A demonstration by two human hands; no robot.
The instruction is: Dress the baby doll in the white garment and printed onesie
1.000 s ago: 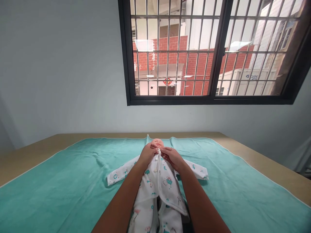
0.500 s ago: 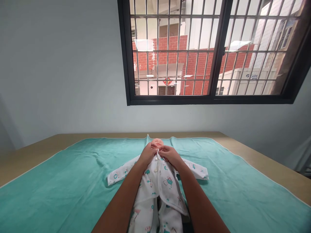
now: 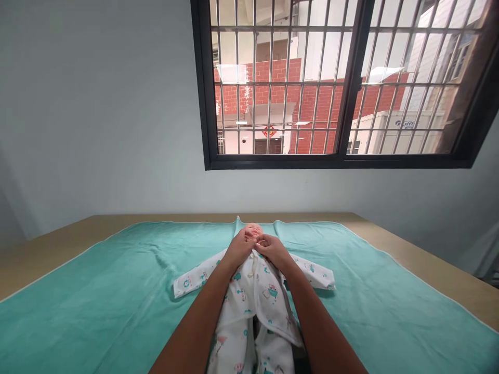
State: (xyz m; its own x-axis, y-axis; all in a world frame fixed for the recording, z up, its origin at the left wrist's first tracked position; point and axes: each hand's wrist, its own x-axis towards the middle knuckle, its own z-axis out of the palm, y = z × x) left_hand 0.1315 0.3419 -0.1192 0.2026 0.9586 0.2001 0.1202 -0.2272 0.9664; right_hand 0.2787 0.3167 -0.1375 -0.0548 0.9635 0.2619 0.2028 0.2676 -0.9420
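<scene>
A baby doll (image 3: 254, 228) lies on its back with its head toward the wall. It wears a white baby jacket (image 3: 268, 296) printed with small green and pink figures, and matching trousers (image 3: 230, 345). Both sleeves stretch out sideways. At the collar, just below the doll's chin, my left hand (image 3: 238, 249) and my right hand (image 3: 274, 250) meet with fingers pinched on the jacket's front edges. Pale buttons (image 3: 250, 273) show down the front below my fingers. The lower front edges hang apart. My fingers hide the collar itself.
A green blanket (image 3: 117, 291) with a pale edge covers most of the wooden table (image 3: 421, 259) under the doll. Behind it rises a grey-white wall (image 3: 117, 130) with a dark-framed, barred window (image 3: 339, 161).
My fingertips have drawn closer together at the collar, and the raised white edge between them is now lower and mostly covered. The doll lies as before.
</scene>
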